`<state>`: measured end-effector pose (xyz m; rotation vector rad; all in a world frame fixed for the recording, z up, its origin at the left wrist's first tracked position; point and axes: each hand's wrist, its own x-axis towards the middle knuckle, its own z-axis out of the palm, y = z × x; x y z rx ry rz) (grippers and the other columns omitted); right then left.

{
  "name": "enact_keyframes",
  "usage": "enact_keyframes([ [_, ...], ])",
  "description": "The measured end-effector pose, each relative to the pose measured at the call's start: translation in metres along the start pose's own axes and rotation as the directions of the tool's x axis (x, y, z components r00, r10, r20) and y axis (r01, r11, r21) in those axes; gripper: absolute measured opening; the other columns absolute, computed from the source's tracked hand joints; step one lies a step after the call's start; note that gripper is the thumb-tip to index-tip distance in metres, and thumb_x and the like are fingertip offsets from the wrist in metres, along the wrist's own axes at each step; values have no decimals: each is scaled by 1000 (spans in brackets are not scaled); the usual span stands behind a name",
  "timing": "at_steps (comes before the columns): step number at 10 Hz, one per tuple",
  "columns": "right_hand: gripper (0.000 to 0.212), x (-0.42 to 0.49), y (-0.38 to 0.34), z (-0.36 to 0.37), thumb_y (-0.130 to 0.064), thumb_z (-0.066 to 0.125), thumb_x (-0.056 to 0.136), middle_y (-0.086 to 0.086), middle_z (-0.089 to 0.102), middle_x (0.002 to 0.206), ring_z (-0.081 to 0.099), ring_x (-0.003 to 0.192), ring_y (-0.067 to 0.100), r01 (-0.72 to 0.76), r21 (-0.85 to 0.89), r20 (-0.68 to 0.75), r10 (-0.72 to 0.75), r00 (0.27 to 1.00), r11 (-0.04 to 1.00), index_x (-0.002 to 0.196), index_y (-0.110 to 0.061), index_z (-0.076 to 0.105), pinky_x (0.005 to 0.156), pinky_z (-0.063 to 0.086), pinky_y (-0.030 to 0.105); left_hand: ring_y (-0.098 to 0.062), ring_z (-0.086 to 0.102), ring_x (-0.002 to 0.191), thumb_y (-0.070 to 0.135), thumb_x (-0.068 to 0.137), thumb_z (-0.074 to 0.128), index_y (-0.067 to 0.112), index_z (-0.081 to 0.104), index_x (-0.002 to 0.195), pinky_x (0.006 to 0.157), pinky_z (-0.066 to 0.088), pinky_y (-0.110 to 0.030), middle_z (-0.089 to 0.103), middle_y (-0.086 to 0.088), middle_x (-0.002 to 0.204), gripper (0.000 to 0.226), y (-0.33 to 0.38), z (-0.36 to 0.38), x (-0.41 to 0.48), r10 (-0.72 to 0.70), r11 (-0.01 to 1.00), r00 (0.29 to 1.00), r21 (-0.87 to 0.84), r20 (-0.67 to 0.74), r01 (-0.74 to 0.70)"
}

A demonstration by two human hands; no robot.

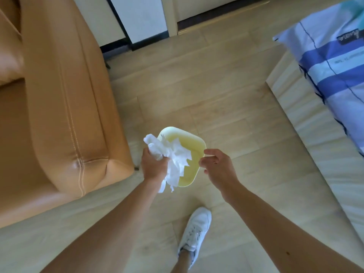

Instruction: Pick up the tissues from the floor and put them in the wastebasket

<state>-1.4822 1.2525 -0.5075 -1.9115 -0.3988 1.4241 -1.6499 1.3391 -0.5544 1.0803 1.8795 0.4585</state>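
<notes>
I count one bunch of white tissues (173, 160), too crumpled for me to tell how many sheets. One pale yellow wastebasket (194, 141) sits at the centre of the frame. Two hands are mine: left hand (153, 166) and right hand (218, 170). One white sneaker (196, 232) shows lower centre, one tan leather sofa (59, 107) left, one bed (323, 123) right.
</notes>
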Motion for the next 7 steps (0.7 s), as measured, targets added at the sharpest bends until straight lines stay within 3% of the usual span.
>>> enact_keyframes([
  [1,42,21,24,11,-27,63,67,3,74,96,68,95,20,-60,-24,-16,59,998,998,109,-24,62,89,56,46,-32,65,96,25,66,72,15,54,107,79,57,-45,67,-7,103,45,-19,22,33,-54,997,999,57,2,54],
  [2,46,43,45,24,-31,62,62,4,74,97,69,95,20,-113,-40,-26,112,993,993,107,-25,63,91,55,48,-33,62,102,28,68,74,14,50,116,79,52,-39,64,-7,111,56,-33,42,57,-95,983,994,163,46,86],
  [4,41,69,59,48,-19,67,77,2,73,104,64,93,20,-158,-102,-9,158,987,982,117,-22,61,75,45,30,-27,54,122,29,77,73,12,38,139,82,38,-28,50,-6,140,73,-50,54,80,-170,955,973,269,158,123],
  [5,46,70,54,56,-19,66,80,1,71,111,64,102,20,-137,-189,-7,138,990,972,124,-19,57,82,49,32,-28,52,123,30,80,69,12,38,139,85,39,-28,50,-10,140,70,-47,43,80,-140,947,974,312,178,79],
  [7,58,42,21,52,-20,63,82,5,59,133,59,118,22,-13,-360,-24,5,1000,933,138,-19,47,101,46,37,-29,47,129,27,83,63,8,41,134,104,42,-39,52,-14,138,59,-33,3,45,129,894,950,381,285,-236],
])
